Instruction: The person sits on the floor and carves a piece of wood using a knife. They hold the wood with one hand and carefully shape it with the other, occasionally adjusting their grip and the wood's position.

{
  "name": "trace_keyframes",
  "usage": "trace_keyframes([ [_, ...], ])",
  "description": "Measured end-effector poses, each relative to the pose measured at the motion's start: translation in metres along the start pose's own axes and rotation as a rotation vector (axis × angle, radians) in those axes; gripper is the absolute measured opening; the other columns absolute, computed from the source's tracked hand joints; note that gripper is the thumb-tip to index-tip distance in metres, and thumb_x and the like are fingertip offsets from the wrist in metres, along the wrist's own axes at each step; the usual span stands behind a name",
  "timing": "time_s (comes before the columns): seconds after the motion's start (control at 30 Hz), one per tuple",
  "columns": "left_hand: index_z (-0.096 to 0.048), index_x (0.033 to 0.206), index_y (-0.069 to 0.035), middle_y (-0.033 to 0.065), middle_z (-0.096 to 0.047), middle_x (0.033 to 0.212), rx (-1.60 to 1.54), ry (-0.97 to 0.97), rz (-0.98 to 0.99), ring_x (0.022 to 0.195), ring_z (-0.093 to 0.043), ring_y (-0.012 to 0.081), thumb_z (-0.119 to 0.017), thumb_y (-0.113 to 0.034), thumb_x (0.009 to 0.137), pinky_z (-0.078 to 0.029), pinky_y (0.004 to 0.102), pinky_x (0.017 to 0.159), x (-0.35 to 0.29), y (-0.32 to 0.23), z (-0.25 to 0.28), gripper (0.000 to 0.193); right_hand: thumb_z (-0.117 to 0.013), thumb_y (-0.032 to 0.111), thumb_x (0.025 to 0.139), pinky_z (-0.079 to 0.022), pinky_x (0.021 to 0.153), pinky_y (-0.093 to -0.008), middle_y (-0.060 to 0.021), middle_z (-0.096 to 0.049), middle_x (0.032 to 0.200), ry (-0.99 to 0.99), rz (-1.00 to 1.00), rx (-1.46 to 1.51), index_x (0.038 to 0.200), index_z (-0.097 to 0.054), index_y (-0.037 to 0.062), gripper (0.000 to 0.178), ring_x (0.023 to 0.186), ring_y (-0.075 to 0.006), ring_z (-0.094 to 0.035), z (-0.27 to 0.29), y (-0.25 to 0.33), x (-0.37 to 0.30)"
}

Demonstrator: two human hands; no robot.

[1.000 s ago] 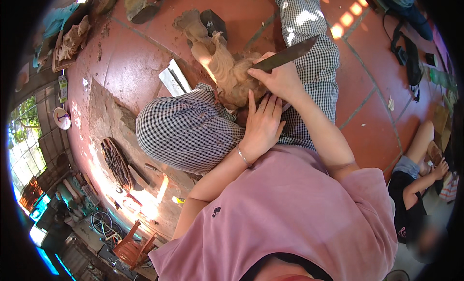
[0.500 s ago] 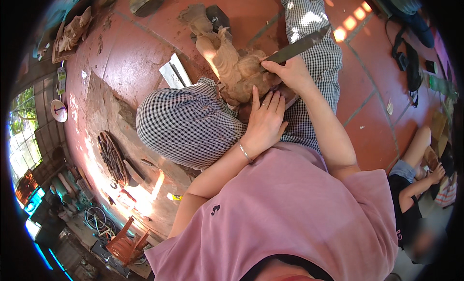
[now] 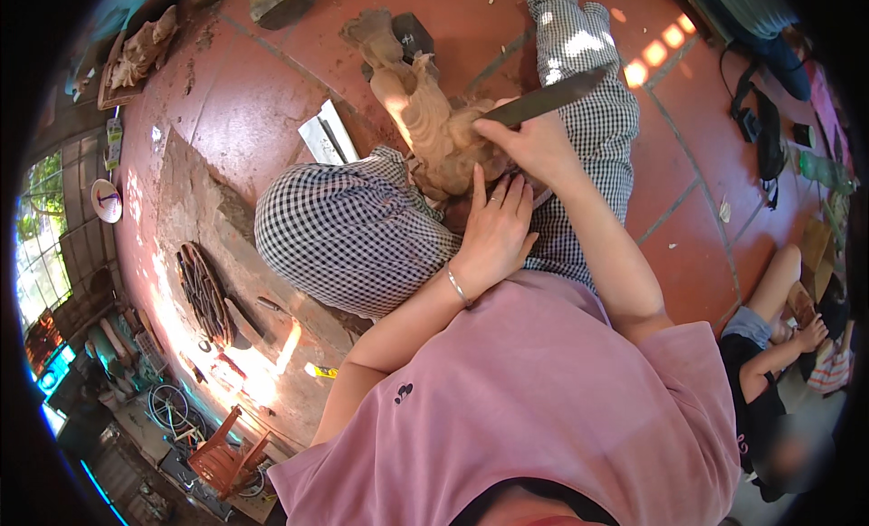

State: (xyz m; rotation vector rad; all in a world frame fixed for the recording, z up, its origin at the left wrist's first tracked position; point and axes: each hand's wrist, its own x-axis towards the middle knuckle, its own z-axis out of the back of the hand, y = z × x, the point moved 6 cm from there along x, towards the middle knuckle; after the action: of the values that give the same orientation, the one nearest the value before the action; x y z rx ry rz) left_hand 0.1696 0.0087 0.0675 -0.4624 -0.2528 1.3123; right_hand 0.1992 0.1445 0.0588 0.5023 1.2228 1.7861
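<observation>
A pale brown wood carving [image 3: 433,119] with wavy, rounded relief lies between my legs, its broad end toward me. My left hand [image 3: 491,223] rests against that near end, fingers stretched and partly spread; a ring and a bracelet are on it. Closed around a long, flat, dark blade-like strip [image 3: 557,99] is my right hand [image 3: 540,150], at the carving's right side. The strip's free end points up and right over my trouser leg. What lies under my right fingers is hidden, so the strip's exact kind and its contact with the wood do not show.
Beside my checked trouser knee [image 3: 344,232] lies a white, folded piece [image 3: 328,135]. A dark block [image 3: 412,35] stands by the carving's far end. A bundle of dark slim tools [image 3: 206,295] lies at left, near a red chair [image 3: 226,458]. Another person [image 3: 769,345] sits at lower right.
My right hand has shifted slightly left, and the strip's free end has dropped a little. My left hand stays in place on the carving.
</observation>
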Motion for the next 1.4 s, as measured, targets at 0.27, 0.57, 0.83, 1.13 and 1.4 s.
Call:
trace_keyframes([
  [0.27,-0.049,0.127,0.010,0.0261,-0.051,0.132,0.016,0.021,-0.005,0.127,-0.047,0.0375,-0.072,-0.025,0.075,-0.009,0.0651,0.114,-0.001,-0.001,0.000,0.067,-0.072,0.023,0.080,-0.052,0.064,-0.0349,-0.0085,-0.067,0.072,0.057,-0.224,0.387,0.088,-0.068,0.0001,0.024,0.072,-0.0212,-0.068,-0.002,-0.036,0.008],
  [0.57,-0.049,0.128,0.009,0.0246,-0.051,0.132,0.030,0.030,-0.004,0.128,-0.045,0.0357,-0.073,-0.027,0.075,-0.010,0.0644,0.114,-0.004,-0.001,-0.001,0.069,-0.077,0.022,0.078,-0.051,0.063,-0.0276,-0.0072,-0.067,0.079,0.118,-0.271,0.551,0.088,-0.067,-0.0043,0.029,0.074,-0.0128,-0.063,0.002,-0.034,0.015],
  [0.83,-0.049,0.128,0.009,0.0243,-0.050,0.133,0.044,0.040,-0.004,0.128,-0.045,0.0353,-0.072,-0.029,0.076,-0.010,0.0646,0.114,-0.001,-0.001,0.001,0.069,-0.076,0.016,0.079,-0.050,0.060,-0.0259,-0.0071,-0.068,0.081,0.225,-0.296,0.409,0.089,-0.067,-0.0017,0.022,0.072,-0.0128,-0.064,0.003,-0.028,0.023],
  [1.13,-0.048,0.128,0.010,0.0248,-0.051,0.133,0.051,0.033,-0.005,0.128,-0.046,0.0362,-0.072,-0.028,0.076,-0.009,0.0646,0.114,-0.002,-0.001,-0.001,0.069,-0.076,0.017,0.075,-0.054,0.070,-0.0309,-0.0087,-0.070,0.080,0.143,-0.147,-0.029,0.091,-0.070,-0.0015,0.025,0.076,-0.0171,-0.067,0.001,-0.016,0.026],
  [1.4,-0.048,0.129,0.009,0.0242,-0.050,0.134,0.016,0.031,0.000,0.129,-0.045,0.0350,-0.072,-0.027,0.076,-0.008,0.0638,0.115,-0.002,0.000,0.002,0.069,-0.071,0.015,0.084,-0.054,0.071,-0.0286,-0.0070,-0.068,0.092,0.102,-0.289,0.660,0.101,-0.065,-0.0029,0.025,0.080,-0.0147,-0.063,0.000,-0.050,0.005],
])
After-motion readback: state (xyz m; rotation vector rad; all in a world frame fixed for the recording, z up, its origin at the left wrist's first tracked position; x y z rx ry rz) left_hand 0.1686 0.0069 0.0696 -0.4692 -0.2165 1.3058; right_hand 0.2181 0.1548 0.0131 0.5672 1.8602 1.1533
